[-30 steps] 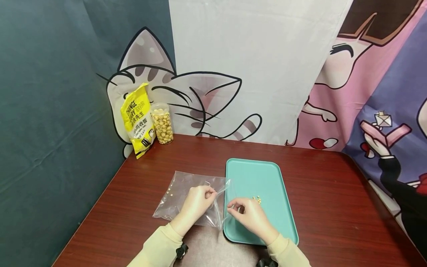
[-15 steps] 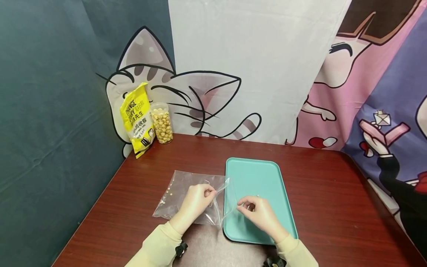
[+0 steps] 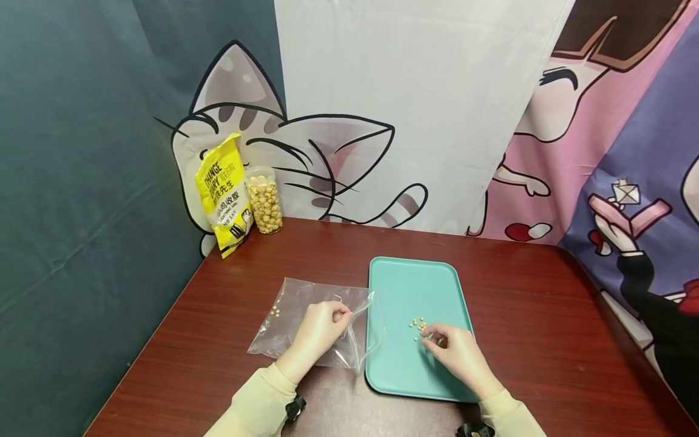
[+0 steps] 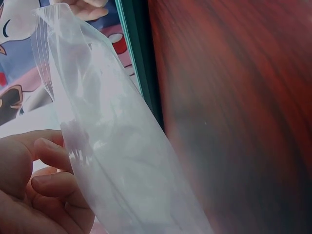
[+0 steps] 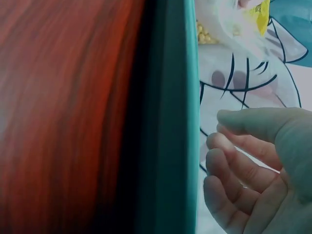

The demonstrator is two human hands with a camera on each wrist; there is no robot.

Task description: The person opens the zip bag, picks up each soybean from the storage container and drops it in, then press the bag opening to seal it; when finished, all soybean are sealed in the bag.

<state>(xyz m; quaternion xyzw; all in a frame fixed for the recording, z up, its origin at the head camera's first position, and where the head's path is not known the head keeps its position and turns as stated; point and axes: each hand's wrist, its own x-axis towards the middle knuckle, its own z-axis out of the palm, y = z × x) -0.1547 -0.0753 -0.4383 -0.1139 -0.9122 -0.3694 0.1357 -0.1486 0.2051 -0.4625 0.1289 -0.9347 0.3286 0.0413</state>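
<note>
In the head view, a clear plastic zip bag [image 3: 295, 315] lies flat on the table, its mouth lapping over the tray's left rim. My left hand [image 3: 322, 325] pinches the upper layer near that mouth, which stands raised; the left wrist view shows the bag [image 4: 117, 131] beside the curled fingers. A few small yellow kernels [image 3: 275, 311] are inside the bag's far-left part. On the turquoise tray [image 3: 412, 285] sit several loose kernels [image 3: 420, 323]. My right hand [image 3: 459, 355] hovers beside them, fingers loosely bent; in the right wrist view, nothing shows between its fingertips [image 5: 226, 117].
At the back left, a yellow snack bag [image 3: 225, 197] leans on the wall cloth beside a clear tub [image 3: 264, 203] of yellow popcorn-like pieces. The dark red wooden table [image 3: 546, 328] extends to the right of the tray.
My right hand has moved right, away from the bag's mouth and over the tray, uncovering the kernels there. The left hand keeps its pinch on the bag. The kernels inside the bag have shifted.
</note>
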